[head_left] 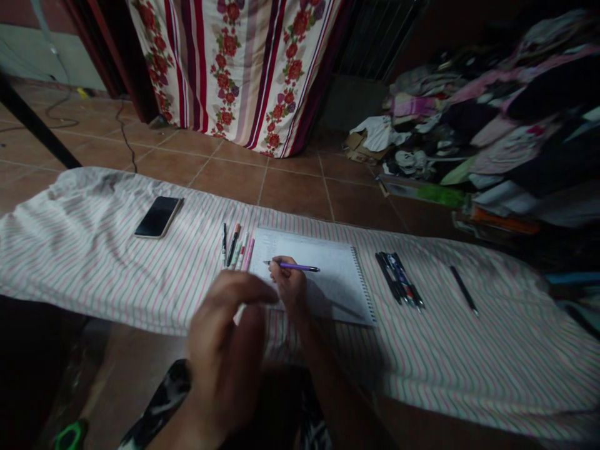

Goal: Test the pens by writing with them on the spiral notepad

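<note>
My right hand point(290, 289) rests on a spiral notebook point(328, 275) and grips a purple pen point(296, 267), tip pointing left over the page. My left hand point(229, 347) hovers raised and close to the camera, fingers loosely curled and apart, holding nothing; it hides the notebook's near left corner. Several pens point(238, 249) lie in a row just left of the notebook. Another bunch of pens point(400, 279) lies to its right, and a single black pen point(464, 290) farther right.
A striped cloth point(94, 262) covers the low table. A dark phone point(158, 217) lies face up at the far left. Beyond are tiled floor, a floral curtain point(244, 69) and a heap of clothes point(506, 106) at right. A green-handled object point(70, 434) lies bottom left.
</note>
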`<action>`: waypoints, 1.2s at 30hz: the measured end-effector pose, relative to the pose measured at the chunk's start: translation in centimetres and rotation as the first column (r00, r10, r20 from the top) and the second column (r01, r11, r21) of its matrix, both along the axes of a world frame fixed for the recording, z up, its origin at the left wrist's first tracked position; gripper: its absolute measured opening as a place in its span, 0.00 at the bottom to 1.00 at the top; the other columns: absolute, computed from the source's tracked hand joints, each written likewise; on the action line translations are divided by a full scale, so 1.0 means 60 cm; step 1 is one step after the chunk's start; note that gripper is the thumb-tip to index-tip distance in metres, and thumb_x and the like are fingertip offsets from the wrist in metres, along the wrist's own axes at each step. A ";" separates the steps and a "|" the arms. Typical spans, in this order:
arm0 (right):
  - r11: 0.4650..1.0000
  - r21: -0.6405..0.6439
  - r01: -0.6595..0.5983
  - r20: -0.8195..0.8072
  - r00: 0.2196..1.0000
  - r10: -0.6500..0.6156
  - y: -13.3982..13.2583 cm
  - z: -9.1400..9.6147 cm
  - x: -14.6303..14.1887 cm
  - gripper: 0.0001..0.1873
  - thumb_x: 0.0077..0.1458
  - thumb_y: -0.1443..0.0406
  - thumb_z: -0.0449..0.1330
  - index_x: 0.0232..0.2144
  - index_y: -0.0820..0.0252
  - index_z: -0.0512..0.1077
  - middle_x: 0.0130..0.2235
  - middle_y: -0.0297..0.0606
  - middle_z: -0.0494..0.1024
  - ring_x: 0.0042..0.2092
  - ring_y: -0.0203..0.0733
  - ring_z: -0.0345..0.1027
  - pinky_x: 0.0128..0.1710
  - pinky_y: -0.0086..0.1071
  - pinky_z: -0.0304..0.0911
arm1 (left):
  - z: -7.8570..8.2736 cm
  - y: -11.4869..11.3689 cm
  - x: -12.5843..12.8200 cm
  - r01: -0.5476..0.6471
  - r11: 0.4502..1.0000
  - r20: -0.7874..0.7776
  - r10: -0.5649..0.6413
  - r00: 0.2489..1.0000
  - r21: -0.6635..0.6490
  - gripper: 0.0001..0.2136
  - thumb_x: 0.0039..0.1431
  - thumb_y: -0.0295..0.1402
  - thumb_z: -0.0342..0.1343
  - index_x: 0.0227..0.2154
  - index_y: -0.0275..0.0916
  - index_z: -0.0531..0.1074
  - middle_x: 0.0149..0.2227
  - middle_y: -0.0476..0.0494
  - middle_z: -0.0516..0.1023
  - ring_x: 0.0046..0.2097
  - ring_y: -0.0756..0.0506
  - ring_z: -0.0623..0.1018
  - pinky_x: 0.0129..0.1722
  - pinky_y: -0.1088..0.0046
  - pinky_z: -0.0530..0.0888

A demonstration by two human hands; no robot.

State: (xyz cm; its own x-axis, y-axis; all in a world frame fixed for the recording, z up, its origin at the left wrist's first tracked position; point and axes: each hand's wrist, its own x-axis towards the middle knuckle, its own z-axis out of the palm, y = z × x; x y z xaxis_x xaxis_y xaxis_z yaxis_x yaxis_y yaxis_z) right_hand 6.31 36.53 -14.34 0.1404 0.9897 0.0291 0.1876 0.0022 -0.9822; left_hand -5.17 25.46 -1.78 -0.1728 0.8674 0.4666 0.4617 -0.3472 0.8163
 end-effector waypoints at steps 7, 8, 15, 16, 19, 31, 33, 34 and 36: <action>0.998 -0.021 -0.052 -0.077 0.996 0.050 0.002 0.001 -0.002 0.10 0.45 0.59 0.57 0.29 0.59 0.69 0.21 0.32 0.72 0.22 0.35 0.66 0.23 0.27 0.63 | -0.073 0.054 0.050 -0.037 0.880 -0.612 -0.298 0.733 -0.473 0.11 0.50 0.21 0.46 0.34 0.35 0.70 0.44 0.36 0.70 0.49 0.40 0.67 0.37 0.66 0.74; 0.998 -0.024 -0.053 -0.070 0.996 0.051 0.002 -0.001 -0.003 0.10 0.45 0.59 0.57 0.29 0.59 0.69 0.21 0.32 0.73 0.22 0.35 0.66 0.23 0.27 0.63 | -0.081 0.056 0.049 -0.072 0.870 -0.652 -0.309 0.693 -0.488 0.12 0.51 0.20 0.45 0.36 0.35 0.69 0.44 0.36 0.69 0.50 0.41 0.67 0.39 0.66 0.74; 0.999 -0.014 -0.043 0.056 0.997 0.043 -0.001 -0.005 -0.007 0.12 0.46 0.57 0.56 0.29 0.59 0.71 0.22 0.34 0.75 0.24 0.37 0.69 0.25 0.28 0.65 | -0.134 0.059 0.024 -0.035 0.926 -0.733 -0.274 0.623 -0.376 0.10 0.56 0.23 0.43 0.38 0.36 0.65 0.43 0.39 0.68 0.47 0.43 0.67 0.42 0.65 0.72; 0.999 -0.008 -0.037 0.094 0.995 0.038 -0.001 -0.005 -0.008 0.12 0.46 0.56 0.56 0.29 0.58 0.71 0.22 0.34 0.75 0.24 0.37 0.69 0.25 0.28 0.65 | -0.139 0.059 0.021 -0.020 0.935 -0.737 -0.266 0.621 -0.354 0.10 0.56 0.23 0.43 0.39 0.36 0.65 0.43 0.39 0.68 0.47 0.43 0.67 0.43 0.64 0.72; 0.999 0.012 -0.044 0.164 0.986 0.042 -0.002 -0.004 -0.010 0.13 0.48 0.55 0.55 0.29 0.57 0.72 0.24 0.34 0.76 0.26 0.38 0.70 0.26 0.28 0.65 | -0.150 0.058 0.015 0.019 0.946 -0.745 -0.267 0.611 -0.323 0.12 0.56 0.22 0.43 0.41 0.36 0.64 0.45 0.38 0.68 0.49 0.42 0.66 0.44 0.63 0.71; 0.999 0.040 0.003 0.218 0.976 -0.012 -0.002 -0.008 -0.019 0.13 0.47 0.56 0.55 0.28 0.57 0.73 0.25 0.35 0.78 0.27 0.39 0.71 0.28 0.28 0.65 | -0.158 0.057 0.008 0.014 0.941 -0.754 -0.280 0.595 -0.339 0.12 0.57 0.25 0.43 0.43 0.36 0.63 0.45 0.39 0.67 0.49 0.42 0.66 0.44 0.62 0.69; 0.999 0.040 0.015 0.231 0.973 -0.023 -0.003 -0.007 -0.019 0.13 0.47 0.56 0.55 0.28 0.57 0.73 0.24 0.35 0.77 0.26 0.39 0.71 0.28 0.28 0.64 | -0.155 0.057 0.009 0.005 0.938 -0.753 -0.281 0.595 -0.346 0.11 0.57 0.24 0.43 0.43 0.36 0.63 0.44 0.39 0.68 0.48 0.42 0.66 0.43 0.62 0.70; 0.999 0.042 0.016 0.238 0.971 -0.025 -0.003 -0.006 -0.019 0.13 0.47 0.56 0.55 0.28 0.57 0.74 0.24 0.36 0.77 0.27 0.39 0.71 0.28 0.28 0.64 | -0.154 0.057 0.009 0.003 0.938 -0.755 -0.281 0.593 -0.347 0.11 0.57 0.24 0.43 0.43 0.36 0.63 0.43 0.39 0.68 0.48 0.42 0.66 0.43 0.63 0.70; 0.999 0.042 0.006 0.239 0.971 -0.016 -0.003 -0.005 -0.019 0.13 0.48 0.56 0.55 0.28 0.57 0.74 0.24 0.36 0.77 0.27 0.40 0.71 0.29 0.28 0.65 | -0.153 0.058 0.010 -0.002 0.938 -0.760 -0.280 0.586 -0.346 0.11 0.57 0.25 0.43 0.42 0.37 0.63 0.43 0.40 0.68 0.48 0.42 0.66 0.43 0.63 0.70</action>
State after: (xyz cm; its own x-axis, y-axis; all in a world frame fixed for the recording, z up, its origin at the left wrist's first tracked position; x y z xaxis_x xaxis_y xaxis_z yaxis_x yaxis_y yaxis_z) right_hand 5.17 36.33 -14.65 0.1352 0.9854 0.1031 0.4174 0.0377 -0.9079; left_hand -4.55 28.91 -10.97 0.2753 0.9574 0.0875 0.9325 -0.2880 0.2177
